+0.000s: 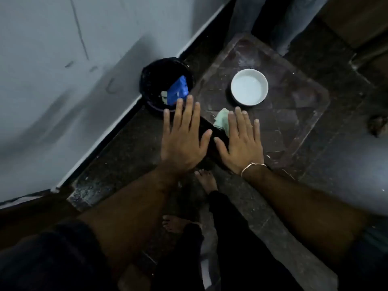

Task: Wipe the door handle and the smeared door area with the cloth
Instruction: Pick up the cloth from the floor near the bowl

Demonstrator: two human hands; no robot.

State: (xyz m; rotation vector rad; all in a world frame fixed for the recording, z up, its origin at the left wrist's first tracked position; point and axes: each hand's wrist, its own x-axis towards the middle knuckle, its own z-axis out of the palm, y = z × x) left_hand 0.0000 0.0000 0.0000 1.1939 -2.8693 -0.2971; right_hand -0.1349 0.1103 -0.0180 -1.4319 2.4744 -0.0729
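- Cloth (221, 120) — pale green, crumpled — is seen on the dark floor (130, 156), partly hidden behind the right hand's fingers; contact cannot be told.
- Left hand (184, 141) is held flat, fingers straight and spread, nothing gripped.
- Right hand (241, 143) is likewise spread flat, palm down; a thin bracelet (253, 165) is worn at the wrist.
- White bowl (249, 87) of pale liquid is noted beyond the cloth.
- Black bin (165, 80) stands against the wall (52, 70), blue packaging (178, 91) inside.
- Two bare feet are visible below the hands.

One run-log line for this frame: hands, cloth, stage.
left hand: open, empty | right hand: open, empty | cloth: on floor beside bowl | stage: wiping not started
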